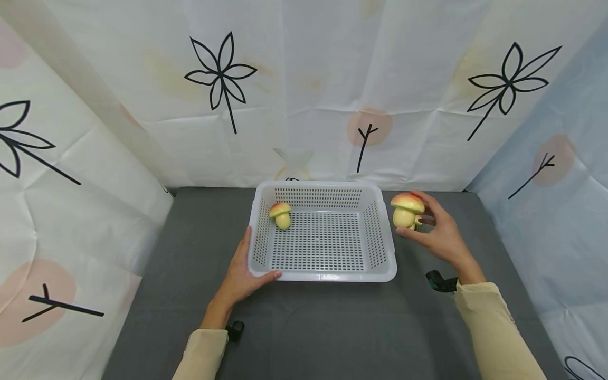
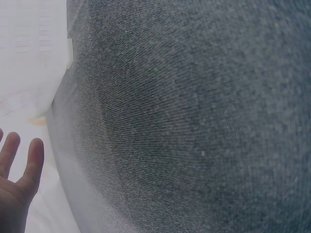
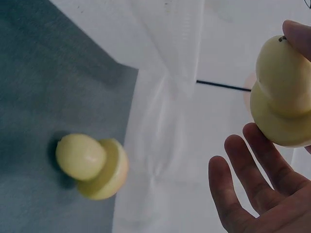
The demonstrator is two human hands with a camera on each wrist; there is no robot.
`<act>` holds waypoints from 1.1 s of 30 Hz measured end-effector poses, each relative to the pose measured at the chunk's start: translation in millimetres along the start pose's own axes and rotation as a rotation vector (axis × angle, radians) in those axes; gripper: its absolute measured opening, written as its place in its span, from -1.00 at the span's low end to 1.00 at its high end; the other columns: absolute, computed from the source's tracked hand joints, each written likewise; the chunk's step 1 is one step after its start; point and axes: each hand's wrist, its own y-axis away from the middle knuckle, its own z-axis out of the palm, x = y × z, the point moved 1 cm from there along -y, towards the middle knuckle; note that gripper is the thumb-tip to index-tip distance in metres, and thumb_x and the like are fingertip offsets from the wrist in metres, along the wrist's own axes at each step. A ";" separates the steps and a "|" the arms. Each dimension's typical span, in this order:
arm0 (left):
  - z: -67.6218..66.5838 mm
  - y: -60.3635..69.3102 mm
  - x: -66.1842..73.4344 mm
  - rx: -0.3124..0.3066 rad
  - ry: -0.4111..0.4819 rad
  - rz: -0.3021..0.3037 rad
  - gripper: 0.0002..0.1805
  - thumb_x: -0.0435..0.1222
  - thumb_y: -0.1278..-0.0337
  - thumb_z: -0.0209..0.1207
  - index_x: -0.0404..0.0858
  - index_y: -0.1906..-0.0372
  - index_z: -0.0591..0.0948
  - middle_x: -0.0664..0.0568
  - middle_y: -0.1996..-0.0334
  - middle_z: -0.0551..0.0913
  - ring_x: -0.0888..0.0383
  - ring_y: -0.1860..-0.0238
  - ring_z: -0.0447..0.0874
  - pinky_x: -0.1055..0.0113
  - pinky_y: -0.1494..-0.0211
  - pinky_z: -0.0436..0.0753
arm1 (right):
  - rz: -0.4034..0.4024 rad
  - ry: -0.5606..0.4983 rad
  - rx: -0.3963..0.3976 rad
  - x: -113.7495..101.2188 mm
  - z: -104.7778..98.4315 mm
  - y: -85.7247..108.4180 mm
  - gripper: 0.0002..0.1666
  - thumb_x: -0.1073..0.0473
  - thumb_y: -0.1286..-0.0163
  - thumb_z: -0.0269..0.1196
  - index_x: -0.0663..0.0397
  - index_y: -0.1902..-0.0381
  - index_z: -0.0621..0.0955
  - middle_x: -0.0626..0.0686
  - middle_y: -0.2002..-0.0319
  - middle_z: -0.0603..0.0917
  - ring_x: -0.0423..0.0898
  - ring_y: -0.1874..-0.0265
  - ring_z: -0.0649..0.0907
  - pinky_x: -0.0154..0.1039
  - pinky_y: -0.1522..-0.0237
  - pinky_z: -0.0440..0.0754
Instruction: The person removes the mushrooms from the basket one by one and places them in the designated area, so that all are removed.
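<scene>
A toy mushroom (image 1: 406, 210) with a red-orange cap and pale yellow stem is held between the thumb and fingers of my right hand (image 1: 439, 232), just right of the basket. In the right wrist view, that held mushroom (image 3: 282, 82) is at the right edge, above a second mushroom (image 3: 85, 162) lying on the table; from the head it is mostly hidden. My left hand (image 1: 239, 274) touches the front left corner of a white perforated basket (image 1: 323, 276), fingers extended along its left side, thumb at the front rim. Another mushroom (image 1: 281, 215) sits inside, near the basket's left wall.
Dark grey cloth (image 1: 328, 327) covers the table. White patterned curtains (image 1: 304, 95) hang behind it and on both sides. Each wrist carries a small black camera mount, such as the one on the right wrist (image 1: 442, 282).
</scene>
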 end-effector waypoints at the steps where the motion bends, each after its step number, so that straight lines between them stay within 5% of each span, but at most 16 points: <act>1: 0.0 -0.1 0.2 0.001 -0.001 0.001 0.47 0.04 0.25 0.62 0.06 -0.66 -0.19 -0.09 -0.56 0.09 -0.17 -0.37 0.29 -0.27 -0.33 0.29 | 0.000 0.009 0.009 3.1 -2.0 2.0 0.09 0.17 -0.19 0.55 -0.03 -0.58 0.23 0.24 -0.22 0.49 0.13 -0.12 0.53 -0.18 -0.10 0.49; 5: 0.2 -0.5 0.4 0.002 -0.001 0.004 0.47 0.03 0.26 0.62 0.05 -0.67 -0.19 -0.10 -0.54 0.14 -0.16 -0.35 0.31 -0.26 -0.33 0.30 | 0.002 0.020 0.039 14.9 -8.8 9.1 0.07 0.19 -0.20 0.54 -0.05 -0.58 0.24 0.21 -0.23 0.48 -0.22 -0.08 0.48 -0.47 0.01 0.42; 9: 0.4 -0.6 -0.2 0.002 0.002 0.010 0.47 0.01 0.26 0.62 0.04 -0.67 -0.18 -0.12 -0.51 0.17 -0.16 -0.31 0.34 -0.25 -0.32 0.31 | 0.025 0.022 0.058 28.8 -14.9 14.1 0.06 0.20 -0.23 0.52 0.00 -0.58 0.23 0.21 -0.27 0.46 -0.42 -0.02 0.43 -0.48 0.03 0.43; 16: 0.2 -0.5 -1.5 0.000 0.004 0.011 0.48 0.02 0.26 0.63 0.06 -0.66 -0.19 -0.11 -0.52 0.16 -0.16 -0.31 0.34 -0.26 -0.31 0.32 | 0.127 0.019 0.076 61.3 -20.6 19.0 0.10 0.17 -0.30 0.47 0.07 -0.62 0.10 0.34 -0.35 0.36 0.23 -0.17 0.47 -0.29 -0.01 0.48; 20: 0.8 -0.8 -3.1 0.000 -0.002 0.004 0.48 0.05 0.26 0.62 0.09 -0.66 -0.20 -0.09 -0.53 0.15 -0.15 -0.32 0.34 -0.25 -0.32 0.32 | 0.183 0.018 0.102 82.4 -18.9 21.2 0.10 0.15 -0.33 0.45 0.13 -0.62 0.07 0.38 -0.31 0.38 0.26 -0.15 0.45 -0.32 0.03 0.48; 27: 1.2 -1.3 -4.0 0.001 0.006 0.018 0.48 0.04 0.25 0.62 0.10 -0.66 -0.20 -0.09 -0.54 0.13 -0.15 -0.35 0.32 -0.25 -0.32 0.31 | 0.292 0.005 0.096 114.1 -12.1 24.3 0.09 0.12 -0.38 0.39 0.27 -0.61 0.00 0.51 -0.30 0.34 0.40 -0.13 0.46 0.27 -0.03 0.43; 33: 1.3 -1.1 -3.9 0.003 0.002 0.012 0.48 0.05 0.26 0.62 0.12 -0.66 -0.20 -0.09 -0.54 0.14 -0.15 -0.35 0.31 -0.26 -0.33 0.29 | 0.342 0.027 0.085 134.8 -7.3 20.4 0.10 0.10 -0.38 0.39 0.26 -0.61 -0.01 0.52 -0.29 0.32 0.41 -0.15 0.44 0.30 -0.04 0.40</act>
